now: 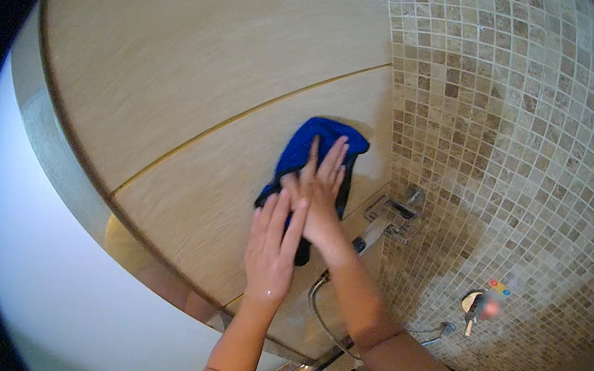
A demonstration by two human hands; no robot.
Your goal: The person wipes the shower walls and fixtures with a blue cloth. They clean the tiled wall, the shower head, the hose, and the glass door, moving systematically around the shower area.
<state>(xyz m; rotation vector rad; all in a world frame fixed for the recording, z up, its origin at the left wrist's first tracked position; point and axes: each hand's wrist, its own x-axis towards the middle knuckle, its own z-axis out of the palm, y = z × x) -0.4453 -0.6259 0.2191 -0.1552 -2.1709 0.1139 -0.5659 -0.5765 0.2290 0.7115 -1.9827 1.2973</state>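
Observation:
A blue cloth with a dark edge (301, 147) lies against a large beige wall tile (221, 78). My right hand (320, 196) rests flat on the cloth with its fingers spread, pressing it to the wall. Just below and to the left, my left hand (272, 246) overlaps the cloth's lower part, fingers extended, its fingertips by the heel of my right hand. Whether the left palm touches the cloth or the wall cannot be told. Part of the cloth hangs below the hands.
A hand shower (377, 230) in a chrome holder and its metal hose (316, 303) are close to my right forearm. On the mosaic-tiled wall (447, 120) at right sits a mixer lever (472, 315). A white surface (75, 248) curves along the lower left.

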